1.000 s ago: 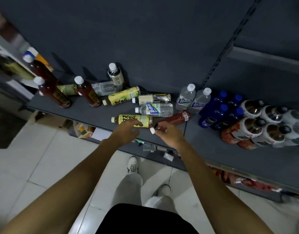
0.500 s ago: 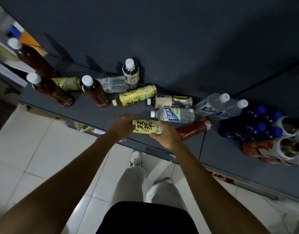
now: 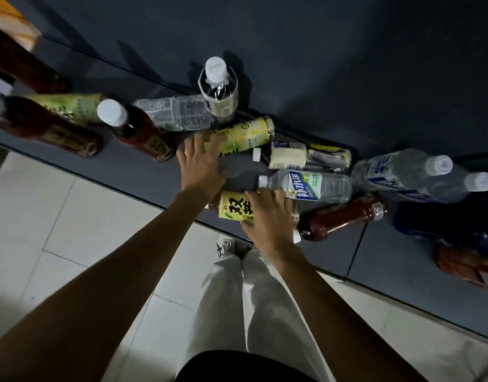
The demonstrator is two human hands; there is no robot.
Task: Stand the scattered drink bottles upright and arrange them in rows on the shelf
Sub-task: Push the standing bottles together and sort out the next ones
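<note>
The shelf (image 3: 143, 172) ran dark and long from lower right to upper left, bottles strewn over its middle. Several already stood: brown tea bottles at the left, a white-capped bottle (image 3: 218, 89) at the back wall, clear ones at the right. Others lay flat, among them a water bottle (image 3: 309, 186) with its cap pointing left and a red bottle (image 3: 344, 217) lying slantwise near the front edge.

And there was the left hand (image 3: 201, 161), fingers spread wide, reaching onto the rear yellow bottle (image 3: 242, 135), which lay on its side, long axis running along the shelf, base toward the right; whether it had closed round it I could not tell. The right hand (image 3: 267, 213) gripped the front yellow bottle (image 3: 234, 209) at the shelf's front edge; its cap was hidden, so its tilt was hard to call.

The step looked like gathering the two yellow bottles. Next would call for tipping each onto its base and setting them side by side.
</note>
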